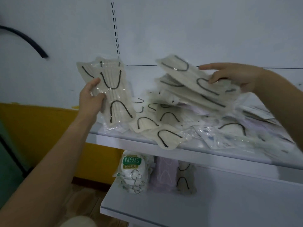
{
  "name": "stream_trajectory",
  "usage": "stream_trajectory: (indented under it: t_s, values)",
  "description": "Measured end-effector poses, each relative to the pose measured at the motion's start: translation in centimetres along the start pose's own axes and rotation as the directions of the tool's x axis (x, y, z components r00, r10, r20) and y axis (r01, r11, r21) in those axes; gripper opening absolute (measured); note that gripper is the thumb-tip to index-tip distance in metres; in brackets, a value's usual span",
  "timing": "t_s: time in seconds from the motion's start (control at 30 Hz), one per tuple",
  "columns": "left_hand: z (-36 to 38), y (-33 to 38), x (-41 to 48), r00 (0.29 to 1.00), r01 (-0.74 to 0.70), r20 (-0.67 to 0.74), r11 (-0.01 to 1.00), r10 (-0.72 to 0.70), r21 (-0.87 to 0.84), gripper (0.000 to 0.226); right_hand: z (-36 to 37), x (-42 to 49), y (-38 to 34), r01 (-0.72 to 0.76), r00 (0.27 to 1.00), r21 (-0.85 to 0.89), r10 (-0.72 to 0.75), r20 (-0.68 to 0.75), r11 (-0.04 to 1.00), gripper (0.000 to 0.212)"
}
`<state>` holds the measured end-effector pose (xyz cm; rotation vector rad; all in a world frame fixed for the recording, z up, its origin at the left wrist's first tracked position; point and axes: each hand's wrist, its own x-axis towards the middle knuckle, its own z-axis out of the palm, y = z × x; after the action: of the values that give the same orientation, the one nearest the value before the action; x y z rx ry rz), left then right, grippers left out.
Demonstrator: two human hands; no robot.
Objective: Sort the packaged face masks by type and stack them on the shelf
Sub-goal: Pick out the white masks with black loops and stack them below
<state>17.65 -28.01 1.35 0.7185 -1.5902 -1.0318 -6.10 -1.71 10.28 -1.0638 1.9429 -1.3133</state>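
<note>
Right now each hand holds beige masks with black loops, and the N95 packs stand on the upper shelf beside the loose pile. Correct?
One slip: the head view shows the N95 packs on the lower shelf, below the loose pile. The left hand and right hand do each hold beige masks.

Black cable (24, 38), upper left: blurred, cut off by the left edge.
Left hand (91, 102): fingers partly behind the packet (113, 89); arm cut off at the bottom edge.
Right hand (232, 76): thumb out of sight under the bundle (188, 76); forearm blurred, cut off at the right edge.
Loose pile (213, 128) on the upper shelf (127, 143): right half smeared, types not told apart (clear wrappers, pale shapes only).
N95 pack (132, 172): small print unreadable.
Lilac stack (164, 174), beige stack (184, 179): tops hidden behind the upper shelf's front.
Lower shelf (229, 202): cut off at bottom and right edges.
Pale rounded shape (78, 222): cut off at the bottom edge, not identifiable.
</note>
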Motion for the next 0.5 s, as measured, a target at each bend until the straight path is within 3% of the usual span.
stream_trajectory:
  t_s: [0.13, 0.2, 0.27, 0.4, 0.47, 0.5]
  values:
    - [2.8, 1.4, -0.7, 0.998, -0.053, 0.039, 0.997, 0.055, -0.054, 0.052, -3.3, -0.7, 2.1, 0.089, 0.996, 0.265, -0.086, -0.023, 0.960, 0.042]
    - [4.3, 2.0, -1.0, 0.994, -0.083, 0.059, 0.994, 0.087, -0.073, 0.051, -4.3, -1.3, 3.1, 0.069, 0.991, 0.410, -0.110, 0.079, 0.910, 0.043]
    - [5.8, 2.7, -1.1, 0.992, -0.096, 0.071, 0.989, 0.105, -0.113, 0.050, -5.6, -1.5, 4.4, 0.127, 0.952, 0.495, -0.246, 0.183, 0.860, 0.042]
    - [8.3, 4.0, -0.9, 0.988, -0.118, 0.082, 0.976, 0.134, -0.183, 0.049, -10.3, -2.0, 6.3, 0.217, 0.963, 0.560, -0.269, 0.011, 0.799, 0.040]
    - [9.6, 4.4, -0.6, 0.986, -0.127, 0.085, 0.974, 0.145, -0.190, 0.050, -9.7, -2.2, 5.8, 0.089, 0.996, 0.482, -0.078, -0.042, 0.872, 0.034]
    - [10.3, 4.5, -0.5, 0.985, -0.125, 0.094, 0.975, 0.144, -0.181, 0.050, -9.2, -2.1, 6.3, 0.082, 0.980, 0.354, -0.012, -0.197, 0.932, 0.035]
